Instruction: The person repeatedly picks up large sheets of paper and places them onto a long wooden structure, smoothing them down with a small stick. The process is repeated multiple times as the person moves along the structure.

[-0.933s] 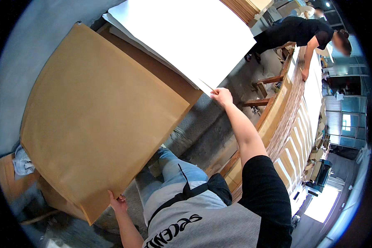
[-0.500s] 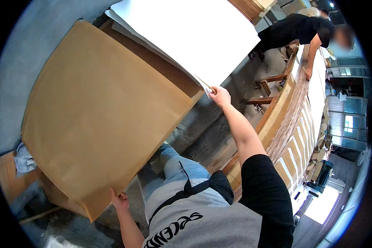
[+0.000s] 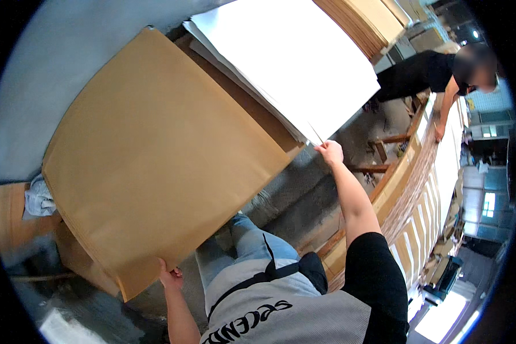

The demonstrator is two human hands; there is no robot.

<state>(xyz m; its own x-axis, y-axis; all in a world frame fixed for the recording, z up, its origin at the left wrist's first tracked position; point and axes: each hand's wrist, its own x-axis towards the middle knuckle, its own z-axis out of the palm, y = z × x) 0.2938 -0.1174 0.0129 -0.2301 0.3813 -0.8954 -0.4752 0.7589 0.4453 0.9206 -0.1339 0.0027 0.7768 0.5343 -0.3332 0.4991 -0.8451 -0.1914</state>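
Observation:
A large brown paper sheet [image 3: 160,155] lies on a stack of similar sheets at the left. My left hand [image 3: 170,274] is closed on its near edge, thumb on top and fingers curled below. Beyond a darker brown strip, white sheets [image 3: 292,63] lie in a pile with uneven edges. At their near corner my right hand [image 3: 331,152] is closed in a pinch. A thin stick-like strip [image 3: 314,131] runs from its fingertips over the white sheets; whether the fingers also grip the paper corner cannot be made out.
To the right stands a long bench [image 3: 404,183] with brown and white strips. A co-worker in black [image 3: 424,71] leans over its far end. More stacked brown boards [image 3: 355,26] are at the back. A grey cloth [image 3: 39,196] lies by the left corner.
The whole view has shifted, so the sheets appear farther right. Both hands keep their places at the paper edges. The strip in my right hand now points more steeply away. The co-worker's head has moved lower.

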